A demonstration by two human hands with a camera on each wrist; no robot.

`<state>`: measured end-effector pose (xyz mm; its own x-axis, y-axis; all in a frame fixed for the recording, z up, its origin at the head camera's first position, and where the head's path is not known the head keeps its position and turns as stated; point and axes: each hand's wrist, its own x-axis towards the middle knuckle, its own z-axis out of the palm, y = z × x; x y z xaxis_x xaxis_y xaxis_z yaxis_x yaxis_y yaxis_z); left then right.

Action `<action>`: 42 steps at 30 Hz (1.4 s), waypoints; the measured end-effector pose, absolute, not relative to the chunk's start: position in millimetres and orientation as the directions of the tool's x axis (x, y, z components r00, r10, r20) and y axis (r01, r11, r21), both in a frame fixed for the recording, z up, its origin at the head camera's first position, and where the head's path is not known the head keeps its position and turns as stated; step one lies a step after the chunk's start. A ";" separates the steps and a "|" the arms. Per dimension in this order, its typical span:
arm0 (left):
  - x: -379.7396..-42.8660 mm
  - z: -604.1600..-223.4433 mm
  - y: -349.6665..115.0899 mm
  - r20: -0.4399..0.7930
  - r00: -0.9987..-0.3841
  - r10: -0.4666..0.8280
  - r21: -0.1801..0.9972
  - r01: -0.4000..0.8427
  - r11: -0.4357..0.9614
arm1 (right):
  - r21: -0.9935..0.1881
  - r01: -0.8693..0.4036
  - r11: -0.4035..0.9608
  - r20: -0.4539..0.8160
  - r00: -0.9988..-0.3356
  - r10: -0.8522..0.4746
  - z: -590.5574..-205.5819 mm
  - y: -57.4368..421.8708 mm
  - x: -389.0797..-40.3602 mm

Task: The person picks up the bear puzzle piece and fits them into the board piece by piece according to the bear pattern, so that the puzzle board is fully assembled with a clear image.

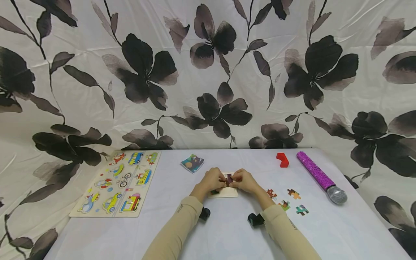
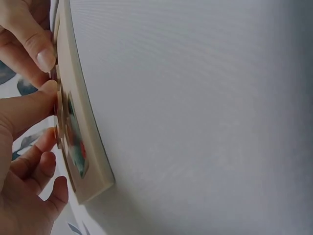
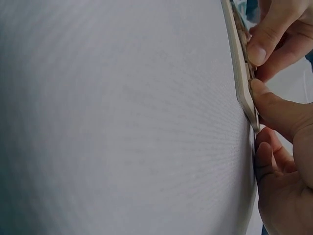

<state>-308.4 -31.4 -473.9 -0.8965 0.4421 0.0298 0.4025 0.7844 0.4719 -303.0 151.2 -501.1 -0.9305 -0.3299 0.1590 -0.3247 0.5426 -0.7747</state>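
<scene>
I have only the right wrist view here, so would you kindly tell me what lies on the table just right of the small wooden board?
Observer: Four loose puzzle pieces lie apart from the small wooden board, nearer the right forearm.
Operator: Thank you; is there anything farther right than those?
Observer: Yes, a microphone with a glittery purple handle lies there.
Operator: And what is at the far left of the table, if I may ask?
Observer: A larger board with colourful vehicle pictures lies there.

Sleeve marks (image 1: 180, 208), no readable text
</scene>
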 end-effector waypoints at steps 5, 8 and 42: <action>-308.9 -471.9 -30.0 0.021 -0.889 0.457 0.489 0.408 0.771 | -0.774 -0.337 0.536 0.170 -0.926 -0.337 -502.2 152.3 -303.5; -310.9 -472.6 -29.4 0.012 -0.887 0.462 0.526 0.398 0.752 | -0.776 -0.328 0.539 0.165 -0.930 -0.329 -502.5 152.2 -303.8; -306.1 -475.0 -28.7 0.009 -0.886 0.464 0.501 0.406 0.764 | -0.781 -0.307 0.544 0.150 -0.938 -0.314 -504.4 149.7 -301.8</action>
<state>-306.1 -28.7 -475.0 -0.8855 0.4645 0.0094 0.4060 0.7640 0.5015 -301.8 149.7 -504.4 -0.9375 -0.3137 0.1504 -0.3072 0.5437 -0.7810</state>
